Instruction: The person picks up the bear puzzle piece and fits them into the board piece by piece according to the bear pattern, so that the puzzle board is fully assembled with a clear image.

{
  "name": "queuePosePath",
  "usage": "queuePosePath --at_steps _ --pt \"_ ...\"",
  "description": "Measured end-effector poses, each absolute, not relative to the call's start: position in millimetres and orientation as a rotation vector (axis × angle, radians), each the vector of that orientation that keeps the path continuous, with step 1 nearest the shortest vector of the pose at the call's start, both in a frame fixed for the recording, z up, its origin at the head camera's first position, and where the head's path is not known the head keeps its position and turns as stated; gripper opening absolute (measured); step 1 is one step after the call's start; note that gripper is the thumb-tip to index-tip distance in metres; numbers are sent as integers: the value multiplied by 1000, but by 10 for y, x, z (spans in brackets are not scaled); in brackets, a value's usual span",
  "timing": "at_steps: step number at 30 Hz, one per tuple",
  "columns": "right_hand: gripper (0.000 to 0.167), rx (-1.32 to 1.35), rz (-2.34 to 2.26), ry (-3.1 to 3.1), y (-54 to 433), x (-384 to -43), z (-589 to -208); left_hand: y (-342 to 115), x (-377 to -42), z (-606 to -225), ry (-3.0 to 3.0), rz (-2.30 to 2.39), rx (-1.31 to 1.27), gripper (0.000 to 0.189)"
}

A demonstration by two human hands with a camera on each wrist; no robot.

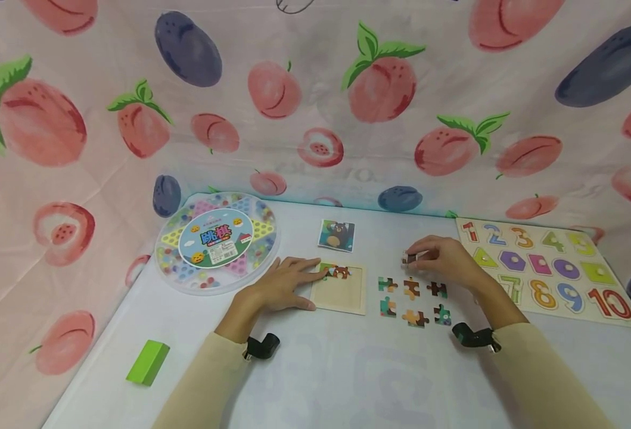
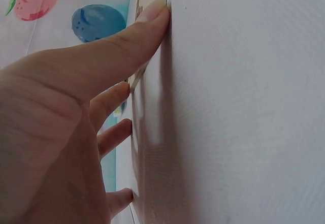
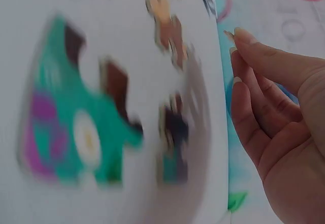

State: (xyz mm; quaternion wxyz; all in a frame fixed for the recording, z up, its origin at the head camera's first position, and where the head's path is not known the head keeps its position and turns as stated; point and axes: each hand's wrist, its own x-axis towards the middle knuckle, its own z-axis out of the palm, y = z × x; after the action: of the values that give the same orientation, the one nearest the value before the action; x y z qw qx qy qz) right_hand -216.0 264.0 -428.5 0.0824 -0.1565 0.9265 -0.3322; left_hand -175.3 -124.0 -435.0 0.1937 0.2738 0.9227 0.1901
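One white tabletop [image 1: 347, 375] carries the work; the wooden number-and-shape board [image 1: 525, 277] at right and round Chinese checkers set [image 1: 216, 238] at left seem set aside for working room, though the right forearm [image 1: 535, 363] overlaps the board; the left hand [image 1: 283, 285], fingers extended and unclenched, touches the wooden puzzle tray [image 1: 342, 296], probably steadying it, and hides part of its left edge; the right hand [image 1: 446, 259] pinches a jigsaw piece [image 1: 406, 258]; beyond the tray lies a bear card [image 1: 336, 235], likely a reference; a green block [image 1: 148, 362] sits well apart; six loose pieces [image 1: 412, 288] lie in two rows, presumably spread for choosing; fitted pieces [image 1: 339, 272] line the tray's top.
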Motion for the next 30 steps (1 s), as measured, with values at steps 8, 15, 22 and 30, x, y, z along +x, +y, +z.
queuePosePath --at_steps 8,15,22,30 --pt "26 -589 -1054 2694 2217 -2144 -4315 -1250 -1760 -4365 2583 530 761 76" --pt "25 -622 -1059 2674 1917 -2139 -4308 -1254 -1768 -4378 2591 516 773 76" --pt "25 -661 -1072 2672 1770 -2127 -4309 -1256 -1780 -4381 2595 509 767 77" --pt "23 -698 -1096 2638 1674 -2102 -4391 -1255 -1791 -4397 2588 510 767 77"
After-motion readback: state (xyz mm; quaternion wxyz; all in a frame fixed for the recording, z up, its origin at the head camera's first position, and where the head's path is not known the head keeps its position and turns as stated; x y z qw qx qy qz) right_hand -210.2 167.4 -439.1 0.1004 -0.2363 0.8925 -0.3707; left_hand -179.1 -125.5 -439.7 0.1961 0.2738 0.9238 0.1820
